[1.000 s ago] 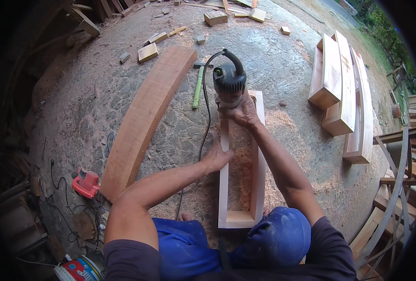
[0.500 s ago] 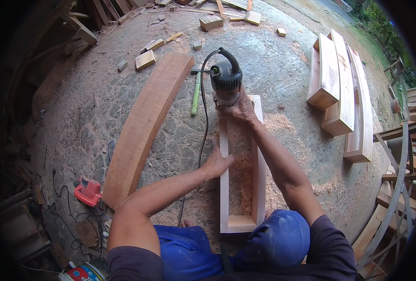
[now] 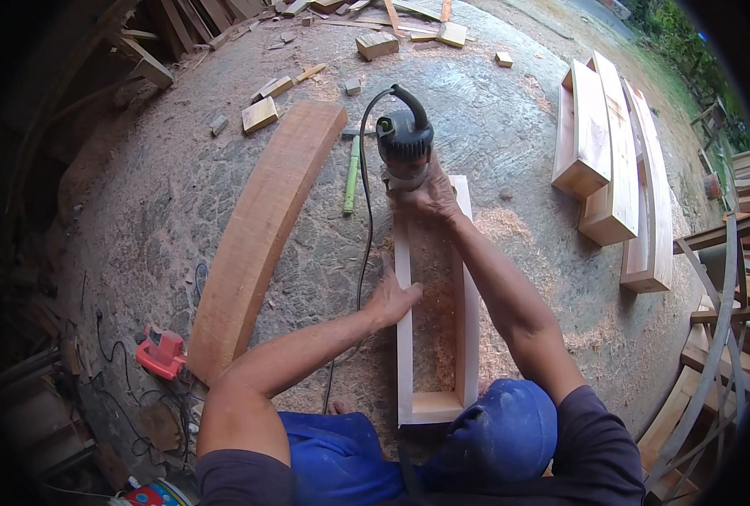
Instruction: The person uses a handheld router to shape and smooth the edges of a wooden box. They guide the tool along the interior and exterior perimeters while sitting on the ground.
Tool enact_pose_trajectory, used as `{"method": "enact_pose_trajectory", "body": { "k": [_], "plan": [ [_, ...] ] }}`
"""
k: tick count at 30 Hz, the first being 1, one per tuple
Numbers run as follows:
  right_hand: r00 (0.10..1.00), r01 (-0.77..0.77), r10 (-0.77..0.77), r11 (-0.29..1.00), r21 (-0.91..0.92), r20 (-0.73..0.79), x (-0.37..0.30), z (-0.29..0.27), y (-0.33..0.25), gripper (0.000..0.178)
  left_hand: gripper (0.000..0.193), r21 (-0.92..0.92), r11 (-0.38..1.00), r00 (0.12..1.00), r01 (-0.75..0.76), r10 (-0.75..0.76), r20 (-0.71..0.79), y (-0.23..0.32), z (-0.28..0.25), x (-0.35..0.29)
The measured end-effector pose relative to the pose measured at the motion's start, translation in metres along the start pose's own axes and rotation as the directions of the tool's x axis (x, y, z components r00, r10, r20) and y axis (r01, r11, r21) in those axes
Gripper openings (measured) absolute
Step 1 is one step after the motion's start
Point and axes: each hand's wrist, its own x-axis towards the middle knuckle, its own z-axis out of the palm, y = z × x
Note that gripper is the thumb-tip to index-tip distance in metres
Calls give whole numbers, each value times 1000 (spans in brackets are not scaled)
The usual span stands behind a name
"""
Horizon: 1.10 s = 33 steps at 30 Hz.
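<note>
A long, narrow wooden frame (image 3: pixel 404 363) lies in front of me, its inside littered with shavings. At the frame's far end stands a black trim router (image 3: pixel 406 139), upright, with its cord arching off the top and down the left side. My right hand (image 3: pixel 432 199) is closed round the router's lower body, which hides the bit and part of the base. Halfway along the left rail, my left hand (image 3: pixel 389 301) grips the wood, thumb over the inner side. Its other fingers are partly hidden on the outer side.
A curved reddish plank (image 3: pixel 265 236) lies at the left, with a green-handled hammer (image 3: pixel 352 175) beside its far end. A red power tool (image 3: pixel 161 352) sits among cables. Several assembled wooden frames (image 3: pixel 609 152) stand at the right. Wood offcuts (image 3: pixel 378 45) are scattered at the back.
Almost nothing differs. The view has shifted very slightly; both hands keep their hold, and the router stays at the frame's far end.
</note>
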Motion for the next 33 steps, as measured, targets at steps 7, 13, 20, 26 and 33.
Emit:
{"method": "enact_pose_trajectory", "body": {
  "k": [7,13,20,26,33],
  "plan": [
    [999,7,-7,1000,-27,-32,1,-1,6,80,112,14,1000,1000,11,-11,-6,4,1,-2],
    [998,-18,11,994,-105,-67,-1,0,10,87,115,-7,1000,999,-15,15,-45,1,4,-1],
    [994,-76,61,983,-170,-90,-3,2,2,84,112,-8,1000,995,-17,17,-100,0,6,-2],
    [993,-75,60,986,-151,-106,-7,-5,4,82,91,-50,997,995,62,-65,-75,10,6,-7],
    [987,-76,53,986,-148,-150,-13,-23,4,84,94,-34,998,996,61,-63,-71,12,4,-7]
  ]
}}
